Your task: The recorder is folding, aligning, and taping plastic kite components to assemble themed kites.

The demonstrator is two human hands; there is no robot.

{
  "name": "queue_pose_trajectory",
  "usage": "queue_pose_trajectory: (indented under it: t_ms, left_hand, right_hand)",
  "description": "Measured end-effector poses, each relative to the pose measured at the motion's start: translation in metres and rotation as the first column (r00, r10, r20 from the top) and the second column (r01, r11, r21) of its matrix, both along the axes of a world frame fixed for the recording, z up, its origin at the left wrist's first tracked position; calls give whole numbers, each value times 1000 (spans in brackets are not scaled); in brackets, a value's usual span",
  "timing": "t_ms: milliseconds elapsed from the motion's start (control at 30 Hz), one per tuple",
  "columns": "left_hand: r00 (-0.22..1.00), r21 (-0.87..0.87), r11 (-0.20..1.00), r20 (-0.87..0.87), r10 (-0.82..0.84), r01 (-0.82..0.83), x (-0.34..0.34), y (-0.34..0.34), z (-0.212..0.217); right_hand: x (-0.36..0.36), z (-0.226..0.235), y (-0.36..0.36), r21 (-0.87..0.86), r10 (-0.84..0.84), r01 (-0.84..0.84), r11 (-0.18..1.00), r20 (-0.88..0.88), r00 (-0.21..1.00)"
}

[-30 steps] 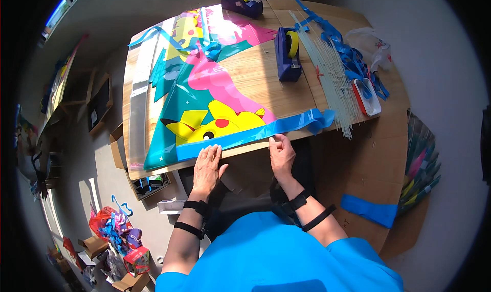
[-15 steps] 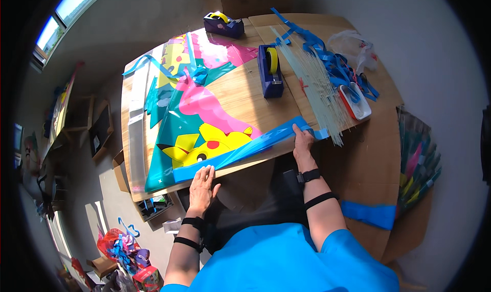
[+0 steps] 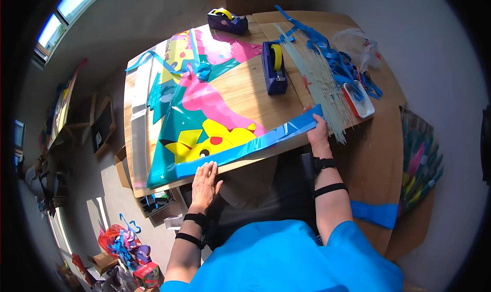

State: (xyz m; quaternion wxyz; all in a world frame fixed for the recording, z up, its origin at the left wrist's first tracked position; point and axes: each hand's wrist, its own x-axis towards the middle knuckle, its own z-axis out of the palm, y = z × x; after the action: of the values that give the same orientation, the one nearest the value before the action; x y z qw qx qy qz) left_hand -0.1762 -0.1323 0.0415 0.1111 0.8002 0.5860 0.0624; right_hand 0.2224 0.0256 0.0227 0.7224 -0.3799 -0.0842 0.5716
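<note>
Seemingly aligning glossy blue plastic strip (image 3: 255,145) with printed teal-pink-yellow film (image 3: 199,100), near front edge of wooden surface (image 3: 240,90); resting flat left hand (image 3: 205,183) on it, pinching its right end with right hand (image 3: 318,131); probably needing even tension next.

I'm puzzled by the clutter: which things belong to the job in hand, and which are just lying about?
In the job:
blue strip, held by the right hand, touched by the left hand
printed sheet

Apparently lying about:
plastic bag
cardboard box
colourful heap at lower left
</note>
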Motion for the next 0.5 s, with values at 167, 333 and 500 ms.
queue_pose_trajectory:
  t_ms: [167, 333, 500]
  left_hand:
    - [996, 21, 999, -87, -26, 28, 0, 1, 2]
    - [993, 21, 1000, -119, -19, 21, 1, 0, 6]
    - [990, 17, 999, -135, -30, 33, 4, 1, 2]
  right_hand:
    - [-20, 22, 3, 39, -17, 2, 999, 380, 925]
    - [-93, 47, 0, -10, 42, -123, 992, 966, 255]
    - [-214, 22, -37, 171, -368, -620, 765, 907, -204]
